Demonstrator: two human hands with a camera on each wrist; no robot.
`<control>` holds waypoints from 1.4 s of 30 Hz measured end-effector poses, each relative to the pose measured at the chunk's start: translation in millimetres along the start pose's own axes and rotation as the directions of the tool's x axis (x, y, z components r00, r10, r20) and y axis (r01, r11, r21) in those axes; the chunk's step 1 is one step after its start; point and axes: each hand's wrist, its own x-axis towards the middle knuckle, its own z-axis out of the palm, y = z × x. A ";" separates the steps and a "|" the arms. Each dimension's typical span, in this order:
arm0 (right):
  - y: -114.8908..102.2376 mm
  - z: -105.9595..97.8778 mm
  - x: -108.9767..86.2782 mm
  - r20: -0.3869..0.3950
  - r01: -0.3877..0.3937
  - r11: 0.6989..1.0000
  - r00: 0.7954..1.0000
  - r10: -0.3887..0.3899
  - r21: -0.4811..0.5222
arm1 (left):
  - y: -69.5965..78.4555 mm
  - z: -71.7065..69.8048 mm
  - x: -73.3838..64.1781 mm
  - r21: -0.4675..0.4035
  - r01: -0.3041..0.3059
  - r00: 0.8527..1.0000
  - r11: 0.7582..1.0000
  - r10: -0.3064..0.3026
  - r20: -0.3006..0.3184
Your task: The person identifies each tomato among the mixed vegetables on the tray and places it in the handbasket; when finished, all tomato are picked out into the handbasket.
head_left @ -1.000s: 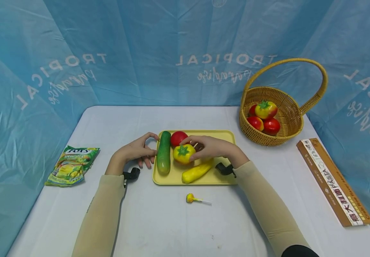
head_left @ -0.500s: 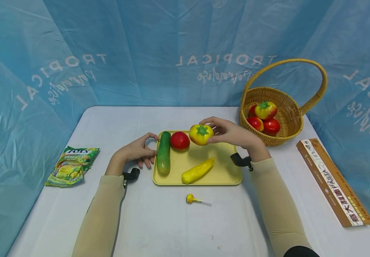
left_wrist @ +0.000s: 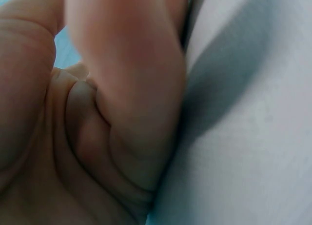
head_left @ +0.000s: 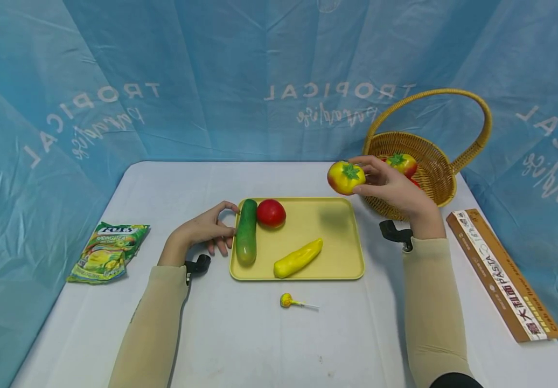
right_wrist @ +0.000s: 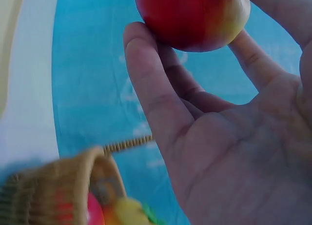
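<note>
In the head view my right hand [head_left: 392, 186] holds a yellow-and-red tomato-like fruit [head_left: 346, 178] with a green leafy top, raised just left of the wicker basket [head_left: 381, 206]. The right wrist view shows the fruit's red underside [right_wrist: 190, 20] at the fingertips. My left hand [head_left: 206, 229] holds the left rim of the yellow tray [head_left: 342, 264] with thumb and index finger, beside a green cucumber [head_left: 246, 237]. A red tomato-like fruit [head_left: 271, 214] and a long yellow pepper-like vegetable [head_left: 298, 258] lie on the tray. Only curled fingers and cloth fill the left wrist view.
Inside the basket sits another yellow-red fruit [head_left: 402, 164] among red ones, partly hidden by my hand. A lollipop [head_left: 287, 300] lies before the tray. A green candy bag [head_left: 109, 252] is at left, a brown pasta box [head_left: 504, 277] at right.
My right hand has lifted the yellow-red fruit off the tray and carried it right and back toward the basket. The left hand has stayed at the tray's left rim.
</note>
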 end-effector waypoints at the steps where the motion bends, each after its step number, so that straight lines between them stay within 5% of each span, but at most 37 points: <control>1: 1.8 -3.7 -1.8 -0.019 -0.011 1.000 1.000 0.011 0.004 | 0.1 0.0 -0.1 0.000 0.001 1.000 1.000 -0.001 0.000; 11: 24.9 -32.7 -7.8 -0.168 -0.123 0.992 0.978 0.124 0.014 | 0.9 -0.3 -1.1 -0.014 0.001 1.000 1.000 -0.001 0.004; 25: 44.7 -40.6 -2.9 -0.289 -0.171 0.980 0.937 0.193 0.100 | 0.3 0.1 -1.0 -0.015 -0.002 1.000 1.000 0.002 -0.001; 42: 56.2 -43.4 1.2 -0.384 -0.233 0.972 0.899 0.212 -0.008 | 0.0 0.4 -0.5 -0.016 0.008 1.000 1.000 -0.008 -0.004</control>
